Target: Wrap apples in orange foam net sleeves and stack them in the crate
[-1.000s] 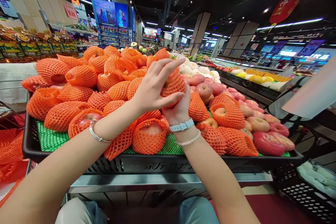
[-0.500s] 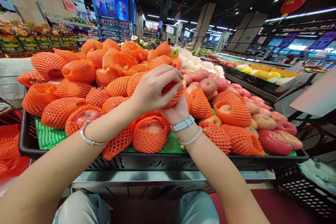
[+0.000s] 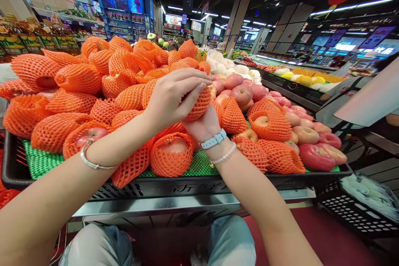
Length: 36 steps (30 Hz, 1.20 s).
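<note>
Both my hands are on one apple in an orange foam net (image 3: 197, 107), held just above the fruit pile. My left hand (image 3: 173, 97), with a silver bangle on its wrist, lies over the top of the apple with its fingers curled round the net. My right hand (image 3: 204, 126), wearing a pale watch and a bead bracelet, cups the apple from below. More netted apples (image 3: 172, 154) lie right under my hands in the black display tray (image 3: 187, 191).
Bare red apples (image 3: 314, 156) fill the tray's right side, on a green mat (image 3: 40, 160). A black crate (image 3: 358, 212) with pale fruit stands low on the right. A white sign (image 3: 370, 99) juts in from the right. Shelves of bottles (image 3: 37, 39) stand at the left.
My left hand's fingers, spread above the apple a second ago, have closed down over the net. Both hands and the apple sank slightly towards the pile. The view shifted a little.
</note>
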Tool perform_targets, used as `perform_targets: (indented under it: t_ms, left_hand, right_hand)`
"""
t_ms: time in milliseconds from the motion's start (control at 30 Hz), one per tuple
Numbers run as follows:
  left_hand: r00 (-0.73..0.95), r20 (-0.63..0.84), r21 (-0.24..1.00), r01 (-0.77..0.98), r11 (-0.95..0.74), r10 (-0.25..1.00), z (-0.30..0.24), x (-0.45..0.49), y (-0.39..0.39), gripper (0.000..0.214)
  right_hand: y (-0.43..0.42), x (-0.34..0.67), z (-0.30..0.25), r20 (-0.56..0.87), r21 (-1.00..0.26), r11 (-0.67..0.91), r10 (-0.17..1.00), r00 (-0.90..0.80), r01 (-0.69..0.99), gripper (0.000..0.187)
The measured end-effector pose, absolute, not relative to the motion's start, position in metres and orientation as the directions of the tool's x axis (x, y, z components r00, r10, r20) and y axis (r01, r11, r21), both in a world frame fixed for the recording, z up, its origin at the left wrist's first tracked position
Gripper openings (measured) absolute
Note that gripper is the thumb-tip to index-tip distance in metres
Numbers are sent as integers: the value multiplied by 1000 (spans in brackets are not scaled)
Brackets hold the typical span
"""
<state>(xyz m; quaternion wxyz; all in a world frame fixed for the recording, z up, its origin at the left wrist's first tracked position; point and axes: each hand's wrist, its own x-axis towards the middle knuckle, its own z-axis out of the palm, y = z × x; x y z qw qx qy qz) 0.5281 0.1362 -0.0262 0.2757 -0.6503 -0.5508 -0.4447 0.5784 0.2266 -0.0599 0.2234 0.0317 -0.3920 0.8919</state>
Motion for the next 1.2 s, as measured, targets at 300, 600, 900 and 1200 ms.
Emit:
perform_targets:
  t_ms: [300, 600, 900, 1200]
  left_hand:
    - [-216, 908, 320, 910, -264, 358, -28, 508, 138, 38]
    - [-260, 747, 487, 840, -238, 612, -24, 511, 140, 38]
    - [-89, 20, 155, 984, 85, 996, -41, 539, 132, 37]
    - [-56, -37, -11, 998, 56, 998, -44, 535, 128, 27]
  right_hand:
    - [234, 584, -52, 508, -846, -25, 265, -820, -532, 56]
    - [249, 656, -23, 771, -619, 643, 388, -506, -451, 54]
    - [257, 719, -83, 485, -10, 1000, 22, -874, 20, 60]
    - [248, 698, -81, 96, 77, 988, 126, -987, 133, 57]
